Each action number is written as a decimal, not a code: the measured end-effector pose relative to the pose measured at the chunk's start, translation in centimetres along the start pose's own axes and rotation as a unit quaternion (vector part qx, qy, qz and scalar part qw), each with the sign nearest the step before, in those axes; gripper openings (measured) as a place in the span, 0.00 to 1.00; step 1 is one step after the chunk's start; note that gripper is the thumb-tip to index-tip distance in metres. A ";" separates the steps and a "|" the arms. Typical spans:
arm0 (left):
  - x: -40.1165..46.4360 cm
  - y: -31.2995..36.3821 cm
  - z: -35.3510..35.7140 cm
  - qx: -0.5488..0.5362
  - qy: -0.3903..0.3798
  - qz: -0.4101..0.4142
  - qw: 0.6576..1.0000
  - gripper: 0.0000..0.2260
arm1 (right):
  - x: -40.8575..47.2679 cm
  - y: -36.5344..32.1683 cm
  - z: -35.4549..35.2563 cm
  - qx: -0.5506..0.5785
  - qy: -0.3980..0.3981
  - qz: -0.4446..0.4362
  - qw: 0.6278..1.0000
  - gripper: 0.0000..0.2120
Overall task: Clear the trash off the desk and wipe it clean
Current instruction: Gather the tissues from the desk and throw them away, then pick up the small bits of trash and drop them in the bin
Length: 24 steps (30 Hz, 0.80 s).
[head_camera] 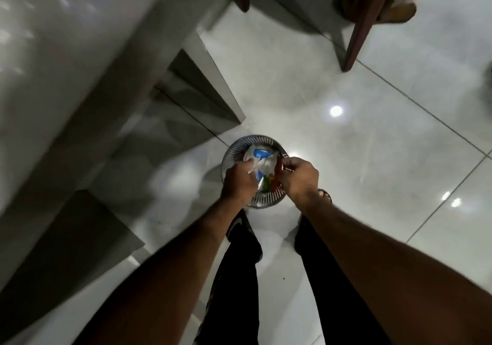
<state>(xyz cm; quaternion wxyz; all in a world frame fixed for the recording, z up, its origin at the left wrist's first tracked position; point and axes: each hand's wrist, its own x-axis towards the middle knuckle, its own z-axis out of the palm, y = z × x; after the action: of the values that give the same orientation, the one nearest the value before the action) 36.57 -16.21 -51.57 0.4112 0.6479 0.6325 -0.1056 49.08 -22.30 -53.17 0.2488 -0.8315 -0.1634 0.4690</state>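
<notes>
A round slatted metal waste bin (pixel 241 143) stands on the tiled floor straight below me. Both my hands hover over its mouth. My left hand (pixel 239 182) is closed on crumpled white and blue wrappers (pixel 259 157) that hang into the bin. My right hand (pixel 300 178) pinches a small dark red piece of trash (pixel 280 168) at the bin's right rim. Colourful wrappers, green and red (pixel 269 183), lie inside the bin between my hands.
The grey desk (pixel 66 60) fills the left side, its legs and panels reaching the floor near the bin. A brown wooden chair leg (pixel 358 30) stands at the upper right, with another person's feet (pixel 394 1) behind it. My legs in black trousers (pixel 239 278) stand below.
</notes>
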 end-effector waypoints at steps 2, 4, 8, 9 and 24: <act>-2.8 2.6 -2.2 -0.002 0.038 0.054 0.998 0.17 | -2.2 -1.5 -2.1 0.030 0.034 -0.025 0.999 0.05; -6.8 6.0 -5.3 -0.028 0.082 0.114 0.990 0.16 | -5.6 -3.9 -4.8 0.077 0.058 -0.037 0.995 0.06; -15.5 12.6 -11.9 -0.067 0.141 0.247 0.956 0.13 | -14.0 -10.3 -11.0 0.136 0.116 -0.088 0.980 0.08; -17.5 14.0 -13.9 -0.077 0.149 0.275 0.947 0.13 | -16.2 -12.5 -12.4 0.146 0.131 -0.105 0.975 0.08; -21.6 7.1 -40.0 0.100 0.332 0.099 0.933 0.15 | -29.9 -40.2 -6.0 -0.202 0.047 -0.342 0.916 0.11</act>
<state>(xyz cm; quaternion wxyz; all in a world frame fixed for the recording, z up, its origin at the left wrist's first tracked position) 23.85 -4.38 -8.91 0.1193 0.7433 0.6515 0.0942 37.57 -5.89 -6.91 0.2285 -0.7783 -0.5175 0.2725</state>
